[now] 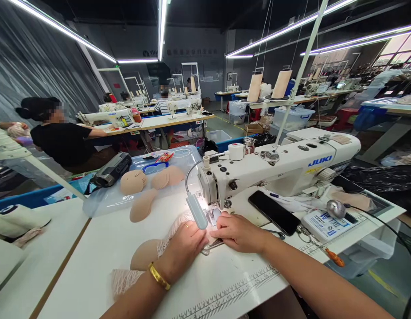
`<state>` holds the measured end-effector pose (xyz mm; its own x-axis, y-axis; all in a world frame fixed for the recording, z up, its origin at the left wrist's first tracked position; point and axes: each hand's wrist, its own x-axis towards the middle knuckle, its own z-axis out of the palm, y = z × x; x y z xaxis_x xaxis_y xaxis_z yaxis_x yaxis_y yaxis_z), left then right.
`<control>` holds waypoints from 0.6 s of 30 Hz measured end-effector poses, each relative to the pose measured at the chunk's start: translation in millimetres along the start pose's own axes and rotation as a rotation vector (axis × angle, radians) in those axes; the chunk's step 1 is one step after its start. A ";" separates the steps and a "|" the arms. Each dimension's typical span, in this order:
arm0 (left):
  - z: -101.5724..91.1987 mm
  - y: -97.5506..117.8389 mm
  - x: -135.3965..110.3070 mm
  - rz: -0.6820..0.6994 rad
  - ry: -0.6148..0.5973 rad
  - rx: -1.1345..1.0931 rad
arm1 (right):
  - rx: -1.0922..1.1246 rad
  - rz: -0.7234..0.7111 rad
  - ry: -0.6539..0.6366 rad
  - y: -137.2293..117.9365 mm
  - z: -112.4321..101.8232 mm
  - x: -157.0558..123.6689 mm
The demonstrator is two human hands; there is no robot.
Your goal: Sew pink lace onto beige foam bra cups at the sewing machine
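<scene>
Touching pale lace [174, 228], both hands [184, 243], grip unclear, lie near a clear plastic container [107, 199] bearing beige pads [133, 180]

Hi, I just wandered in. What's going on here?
A person sits at a sewing machine, with both hands near its needle area. The left hand rests on pale lace; the right hand is close by, its fingertips at the lit work area, though exactly what they hold is hard to see. A small lamp shines there. Beige pieces lie to the left, and a phone lies to the right.
</scene>
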<state>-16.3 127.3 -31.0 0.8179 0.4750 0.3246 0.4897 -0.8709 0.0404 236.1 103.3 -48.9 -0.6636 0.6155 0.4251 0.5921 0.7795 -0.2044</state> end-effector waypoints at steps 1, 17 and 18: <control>0.2 0.1 -0.9 -0.011 0.005 -0.027 | 0.015 -0.003 -0.010 -1.2 -1.3 0.4; 3.6 -1.7 1.4 0.025 0.104 -0.141 | 0.055 0.140 -0.017 -1.3 4.4 -1.9; 4.2 -2.9 2.9 0.029 0.102 -0.134 | 0.044 0.146 -0.019 -0.5 5.4 -2.5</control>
<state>-14.1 131.7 -34.2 0.7928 0.4400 0.4218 0.4162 -0.8964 0.1526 235.0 102.0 -54.6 -0.5807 0.7248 0.3708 0.6626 0.6854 -0.3020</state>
